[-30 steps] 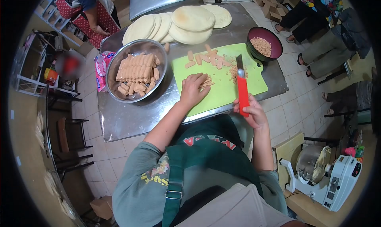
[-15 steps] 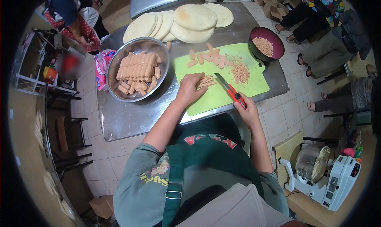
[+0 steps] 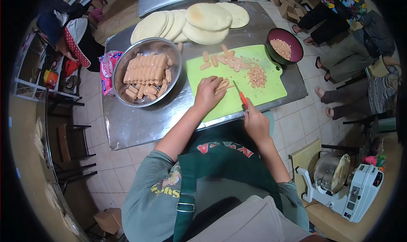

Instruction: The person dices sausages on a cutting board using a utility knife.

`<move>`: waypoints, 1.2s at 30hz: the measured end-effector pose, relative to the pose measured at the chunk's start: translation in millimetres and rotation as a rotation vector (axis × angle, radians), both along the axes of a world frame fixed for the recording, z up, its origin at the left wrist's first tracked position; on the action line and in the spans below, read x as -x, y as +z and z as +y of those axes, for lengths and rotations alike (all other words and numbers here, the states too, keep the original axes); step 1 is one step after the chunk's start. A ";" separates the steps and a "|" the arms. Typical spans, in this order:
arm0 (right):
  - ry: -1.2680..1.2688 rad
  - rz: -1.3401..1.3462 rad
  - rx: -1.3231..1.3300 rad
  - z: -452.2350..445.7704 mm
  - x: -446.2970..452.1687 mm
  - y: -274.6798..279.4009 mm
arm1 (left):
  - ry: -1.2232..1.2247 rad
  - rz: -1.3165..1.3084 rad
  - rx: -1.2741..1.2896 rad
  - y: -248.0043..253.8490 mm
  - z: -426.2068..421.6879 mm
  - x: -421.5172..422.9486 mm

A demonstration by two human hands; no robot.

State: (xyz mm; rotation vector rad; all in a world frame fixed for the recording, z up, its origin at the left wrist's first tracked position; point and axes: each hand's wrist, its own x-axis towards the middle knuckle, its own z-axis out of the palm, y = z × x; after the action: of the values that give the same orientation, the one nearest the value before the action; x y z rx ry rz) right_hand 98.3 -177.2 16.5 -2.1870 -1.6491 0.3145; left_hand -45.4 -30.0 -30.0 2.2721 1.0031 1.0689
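Note:
My left hand point(image 3: 207, 94) presses thin sausage strips point(image 3: 224, 85) onto the green cutting board point(image 3: 220, 106). In my right hand point(image 3: 256, 122) is a red-handled knife point(image 3: 242, 99), its blade edge-on beside the free ends of the strips. Diced sausage point(image 3: 257, 77) is heaped on the board to the right of the blade. Several larger sausage pieces point(image 3: 229, 59) lie near the board's back edge. A metal bowl point(image 3: 178, 72) of whole and cut sausages stands left of the board. Behind the board's right corner, a dark bowl point(image 3: 296, 47) holds more diced sausage.
Flat round breads point(image 3: 207, 17) overlap at the back of the metal table point(image 3: 140, 132). A pink packet point(image 3: 108, 72) touches the metal bowl's left side. One person point(image 3: 63, 30) stands at the back left, others point(image 3: 352, 51) at the right. A mixer point(image 3: 360, 191) is at the lower right.
The knife has swung from upright over the diced sausage to the strips, and its blade has turned edge-on. My left hand has barely shifted. The person at the back left has moved further left.

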 end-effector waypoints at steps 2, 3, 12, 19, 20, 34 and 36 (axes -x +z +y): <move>0.026 0.041 0.018 0.3 5.7 -3.2 | -0.003 0.011 0.009 -3.7 0.6 2.5; 0.023 0.094 -0.002 0.4 8.7 -4.6 | -0.007 0.022 0.019 -4.3 0.7 3.2; 0.023 0.228 -0.025 7.9 6.7 -10.4 | -0.071 0.058 -0.026 -6.3 4.9 0.2; 0.038 0.142 0.077 15.5 8.5 -2.2 | -0.054 0.045 -0.097 -4.5 5.7 -4.4; 0.037 0.143 0.076 14.8 8.9 -3.4 | -0.046 0.050 -0.098 -4.3 5.0 -4.7; 0.076 -0.005 0.121 16.4 18.1 -5.0 | -0.002 0.160 -0.166 -6.2 0.0 -8.5; 0.069 0.009 0.101 0.7 17.5 -7.8 | 0.011 0.169 -0.169 -6.5 -0.6 -9.3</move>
State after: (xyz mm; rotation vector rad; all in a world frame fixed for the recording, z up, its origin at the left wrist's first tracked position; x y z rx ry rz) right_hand 80.7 -176.5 8.7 -2.2002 -1.7421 0.4346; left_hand -36.1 -30.6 -36.5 2.5313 1.0262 1.0137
